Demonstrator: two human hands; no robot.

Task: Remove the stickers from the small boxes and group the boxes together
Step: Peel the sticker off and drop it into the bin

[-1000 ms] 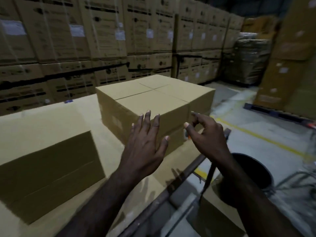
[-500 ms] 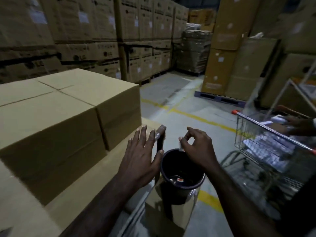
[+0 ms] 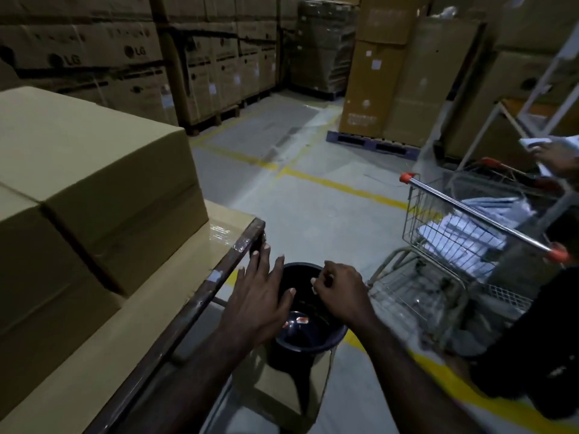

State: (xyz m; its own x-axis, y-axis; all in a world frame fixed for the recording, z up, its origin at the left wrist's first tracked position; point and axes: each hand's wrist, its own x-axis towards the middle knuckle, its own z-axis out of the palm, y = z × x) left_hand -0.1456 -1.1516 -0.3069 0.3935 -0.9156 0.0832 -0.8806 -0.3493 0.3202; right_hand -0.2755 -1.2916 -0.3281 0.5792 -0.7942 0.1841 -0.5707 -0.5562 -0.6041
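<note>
My right hand hovers over a black bucket and pinches a small pale sticker scrap between thumb and fingertips. My left hand is spread flat with straight fingers over the bucket's left rim, next to the table's metal edge, and holds nothing. Red and white scraps lie at the bottom of the bucket. Large brown cardboard boxes stand on the table at the left. No small box is in either hand.
A wire shopping cart with white packs inside stands to the right. Another person in dark clothes is beside it, one hand holding something white. Stacked cartons and pallets line the back; yellow lines cross the grey floor.
My view has swung right, from the boxes on the table to the bucket and cart. Both hands moved over the bucket, the right one still pinching the scrap.
</note>
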